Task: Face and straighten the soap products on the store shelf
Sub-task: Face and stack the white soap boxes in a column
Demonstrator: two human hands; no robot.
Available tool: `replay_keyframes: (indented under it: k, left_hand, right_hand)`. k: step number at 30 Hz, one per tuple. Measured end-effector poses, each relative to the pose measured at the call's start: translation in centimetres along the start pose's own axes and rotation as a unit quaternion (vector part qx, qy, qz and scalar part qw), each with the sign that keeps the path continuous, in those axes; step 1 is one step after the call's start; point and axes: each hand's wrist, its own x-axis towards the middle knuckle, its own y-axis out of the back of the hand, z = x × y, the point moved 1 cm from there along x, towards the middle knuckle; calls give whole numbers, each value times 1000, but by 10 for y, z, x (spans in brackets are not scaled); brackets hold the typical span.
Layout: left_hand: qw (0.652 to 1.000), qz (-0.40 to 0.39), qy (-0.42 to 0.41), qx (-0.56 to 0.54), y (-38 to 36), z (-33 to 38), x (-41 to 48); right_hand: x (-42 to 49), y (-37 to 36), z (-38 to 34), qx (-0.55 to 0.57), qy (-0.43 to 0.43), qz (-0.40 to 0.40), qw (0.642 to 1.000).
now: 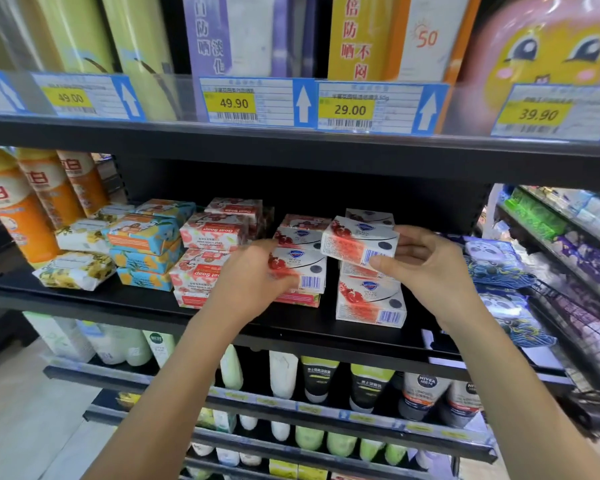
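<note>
Black store shelving is seen from close up, and the middle shelf point(118, 299) is loaded with stacked soap. Two bare hands are raised to it.

The left hand point(253, 271) is set on the left of two stacks of white-and-red soap boxes. Its fingers point(278, 277) are curled round the left end of the front box of that stack point(309, 268), which is held with its barcode end to the right.

The right hand point(426, 261) is placed at the right stack. The top box point(357, 244) is pinched at its right end, with the thumb on the front lower edge and the other fingers point(411, 237) behind it. This box is held slightly tilted over the stack. Whether it touches the box beneath cannot be told. A further box point(371, 303) is seen lower down at the front of the shelf, below the right fingers.

Just left of the left fingers, red-and-white goat soap boxes point(212, 233) are stacked with their print upside down. Farther left, blue-and-yellow packs point(142, 237) and white flowered packs point(77, 271) are piled unevenly, and orange bottles point(11, 209) are stood at the far end. Blue patterned packs point(492, 258) are seen right of the right fingers.

Yellow price tags point(234, 103) are fixed along the shelf edge above the hands. Tubes point(317, 379) are hung in a row on the shelf below the forearms.
</note>
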Motion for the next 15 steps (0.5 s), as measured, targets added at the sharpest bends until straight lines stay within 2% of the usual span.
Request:
replay_keyframes:
  k: [8, 15]
  left_hand:
    - [999, -24, 9, 33, -5, 1, 0]
    - [999, -20, 28, -5, -8, -1, -4]
  right_hand:
    - [-15, 11, 2, 31, -4, 7, 999]
    - [-27, 16, 4, 58, -12, 17, 998]
